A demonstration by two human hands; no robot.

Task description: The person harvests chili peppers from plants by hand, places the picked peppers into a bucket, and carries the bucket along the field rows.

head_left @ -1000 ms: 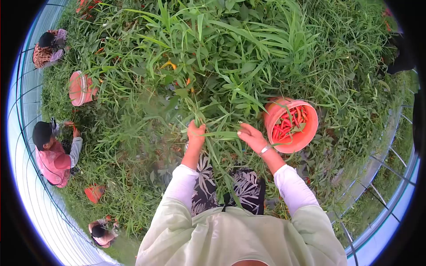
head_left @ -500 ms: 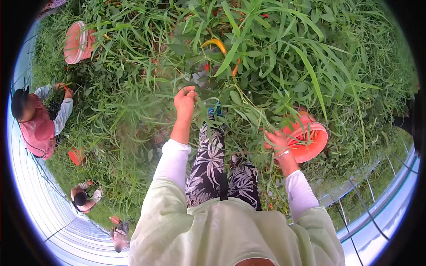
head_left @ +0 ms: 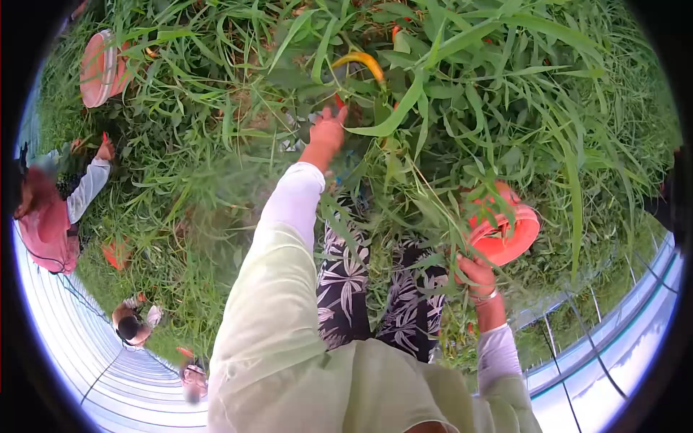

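My left hand (head_left: pixel 328 135) reaches forward into the foliage, its fingers stretched and a little apart at a red chili pepper (head_left: pixel 339 102). Whether the fingertips touch that pepper I cannot tell. Above it hangs a curved yellow-orange pepper (head_left: pixel 361 62) among the leaves. My right hand (head_left: pixel 476 276) is closed round green plant stems (head_left: pixel 440 206), which lean across in front of my legs. Just beyond this hand a red bucket (head_left: pixel 521 242) lies tipped, with red peppers inside and leaves partly over it.
Tall grass and pepper plants surround my legs (head_left: pixel 343 289). A pink bucket (head_left: pixel 96 68) stands at the upper left. A co-worker in a pink top (head_left: pixel 49 224) is at the left, near an orange-red bucket (head_left: pixel 115 254). Other people are farther back, beside plastic sheeting (head_left: pixel 72 346).
My left hand has moved forward and right to the red pepper, its fingers opening out. My right hand has drawn back slightly, and the stems have shifted with it. The view has shifted.
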